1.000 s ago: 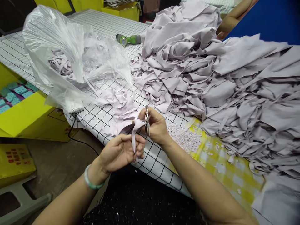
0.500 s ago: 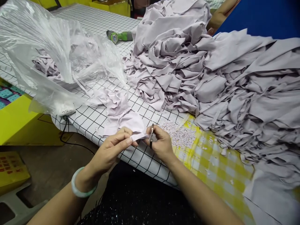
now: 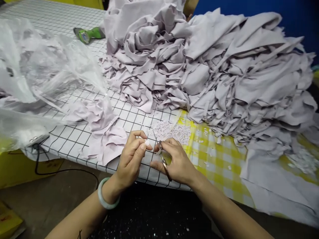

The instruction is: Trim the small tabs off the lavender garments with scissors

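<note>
My left hand (image 3: 133,154), with a pale green bangle on its wrist, is closed in a pinch on a tiny pale fabric scrap (image 3: 147,142). Just to its right, my right hand (image 3: 175,159) is closed around small metal scissors (image 3: 163,162), blades pointing up and left toward the scrap. A crumpled pale lilac fabric piece (image 3: 109,141) lies on the table left of my left hand, apart from it. Beyond my hands, a heap of tiny fabric clippings (image 3: 174,131) spreads where the grid-patterned cloth (image 3: 129,116) meets a yellow checked cloth (image 3: 219,169).
A large pile of lilac fabric (image 3: 154,59) covers the back and right of the table. A clear plastic bag (image 3: 50,63) stands at left, near a green tool (image 3: 89,34). A white power strip (image 3: 37,137) with a black cable (image 3: 67,171) sits at the left edge.
The view has swung right. The fabric strip between my hands is out of them, and its piece lies on the table. My hands have moved apart slightly; a tiny scrap stays in my left.
</note>
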A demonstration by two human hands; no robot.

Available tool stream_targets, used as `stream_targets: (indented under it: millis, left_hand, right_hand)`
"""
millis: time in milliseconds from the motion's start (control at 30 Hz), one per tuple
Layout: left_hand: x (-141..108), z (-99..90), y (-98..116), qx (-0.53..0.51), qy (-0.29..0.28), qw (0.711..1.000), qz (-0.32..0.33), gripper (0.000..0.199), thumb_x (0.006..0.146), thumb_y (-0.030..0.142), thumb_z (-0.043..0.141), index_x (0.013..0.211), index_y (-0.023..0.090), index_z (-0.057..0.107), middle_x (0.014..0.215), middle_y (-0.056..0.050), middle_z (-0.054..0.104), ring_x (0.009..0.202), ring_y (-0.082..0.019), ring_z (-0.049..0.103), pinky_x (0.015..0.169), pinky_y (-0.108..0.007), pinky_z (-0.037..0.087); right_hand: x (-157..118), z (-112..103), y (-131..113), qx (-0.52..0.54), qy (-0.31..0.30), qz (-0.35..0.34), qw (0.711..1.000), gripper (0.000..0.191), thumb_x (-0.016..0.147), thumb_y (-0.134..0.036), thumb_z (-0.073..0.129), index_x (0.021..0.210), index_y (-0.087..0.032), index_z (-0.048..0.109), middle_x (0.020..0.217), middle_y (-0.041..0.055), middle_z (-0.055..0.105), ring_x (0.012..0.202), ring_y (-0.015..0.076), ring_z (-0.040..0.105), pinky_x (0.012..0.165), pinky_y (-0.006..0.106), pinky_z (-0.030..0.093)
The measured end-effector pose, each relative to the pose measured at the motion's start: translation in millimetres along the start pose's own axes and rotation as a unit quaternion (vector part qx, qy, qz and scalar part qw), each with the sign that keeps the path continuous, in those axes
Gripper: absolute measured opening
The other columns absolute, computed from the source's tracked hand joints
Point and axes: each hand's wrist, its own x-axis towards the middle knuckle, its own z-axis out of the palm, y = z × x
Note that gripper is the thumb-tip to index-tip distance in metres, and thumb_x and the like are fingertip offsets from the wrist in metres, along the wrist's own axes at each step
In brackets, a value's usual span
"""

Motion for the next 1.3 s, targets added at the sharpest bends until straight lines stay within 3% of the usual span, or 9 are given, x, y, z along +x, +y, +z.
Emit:
stream_targets:
  millis: [100,300,900,1300]
  left_hand:
    - [5.1,13.0,-3.1,0.008,-0.028,0.999,0.031,0.028,0.104,0.020,0.040,0.089,0.020,0.064,0.096,-0.009,0.055,0.112,-0.025,0.049,0.091,-0.043,0.048]
    - [9.4,26.8,-8.1,0.003,-0.057,0.998,0.036,0.026,0.103,0.015,0.039,0.083,0.020,0.054,0.104,-0.008,0.048,0.109,-0.021,0.046,0.093,-0.038,0.045]
    - [10.2,33.9,-15.2,0.016,-0.077,0.995,0.053,0.018,0.103,0.014,0.040,0.095,0.021,0.054,0.109,-0.006,0.044,0.109,-0.021,0.047,0.095,-0.040,0.044]
    - [15.4,40.6,-10.9,0.026,-0.110,0.989,0.096,0.022,0.101,0.007,0.037,0.089,0.020,0.051,0.095,-0.004,0.047,0.109,-0.020,0.042,0.095,-0.035,0.041]
  right_hand:
    - [-7.2,-6.4,4.6,-0.050,0.014,-0.009,0.999,0.050,0.075,-0.070,0.073,0.071,-0.022,0.060,0.069,0.0030,0.060,0.075,0.0217,0.051,0.075,0.038,0.039]
    - [-12.5,-12.3,11.7,-0.058,0.000,0.005,0.998,0.056,0.078,-0.070,0.070,0.059,-0.019,0.054,0.055,-0.0011,0.054,0.064,0.0158,0.047,0.076,0.034,0.034]
    - [-11.7,-12.5,17.1,-0.061,0.036,-0.004,0.997,0.062,0.078,-0.073,0.067,0.053,-0.018,0.053,0.053,-0.0012,0.050,0.057,0.0128,0.045,0.070,0.031,0.035]
    - [-15.7,-15.0,21.4,-0.063,0.062,0.001,0.996,0.063,0.082,-0.071,0.065,0.051,-0.018,0.052,0.050,-0.0032,0.045,0.053,0.0105,0.042,0.066,0.028,0.034]
